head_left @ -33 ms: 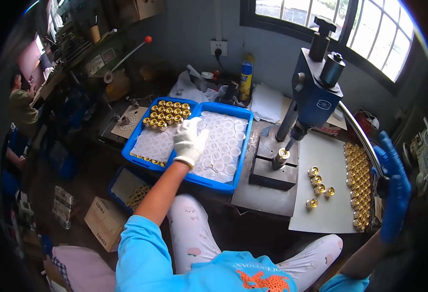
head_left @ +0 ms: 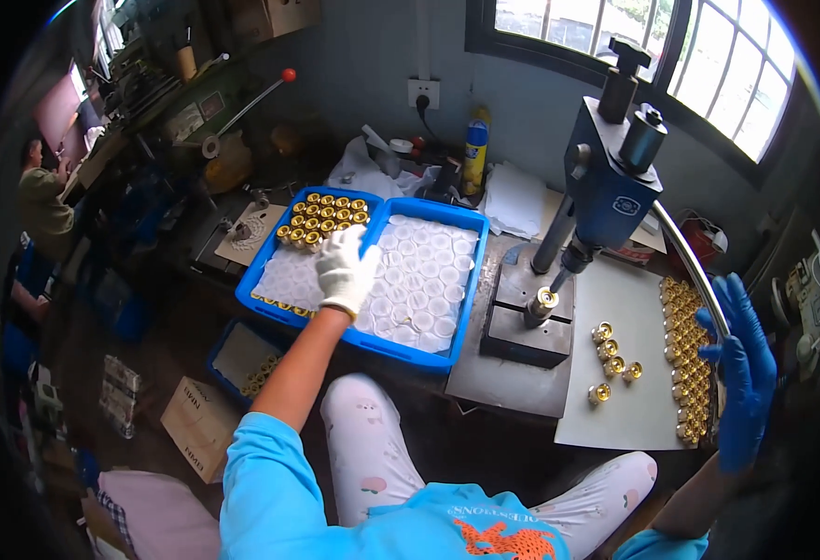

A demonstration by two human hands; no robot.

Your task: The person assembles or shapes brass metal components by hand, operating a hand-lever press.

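Observation:
My left hand (head_left: 347, 273), in a white glove, hovers over the seam of two blue trays with its fingers stretched and thumb apart. Nothing shows in it. Just beyond its fingertips stand rows of brass fittings (head_left: 322, 217) in the left tray (head_left: 259, 263). Round translucent pieces cover the right tray (head_left: 473, 280). My right hand (head_left: 741, 378), in a blue glove, has its fingers around the end of the press lever (head_left: 693, 259), whose tip it hides. Under the spindle of the blue bench press (head_left: 612, 177) a brass fitting (head_left: 546, 298) sits upright in the holder.
A grey sheet (head_left: 580, 373) right of the press bears several loose fittings (head_left: 608, 349) and a dense block of fittings (head_left: 685, 359). A lower bin (head_left: 233, 347) and a cardboard box (head_left: 197, 425) stand at left. A spray can (head_left: 475, 154) stands by the wall. Another person (head_left: 44, 201) is far left.
My left hand has drawn slightly left, off the right tray's pieces. My right hand has shifted from lying flat beside the lever's end to curling its fingers around it. The fitting stays in the holder.

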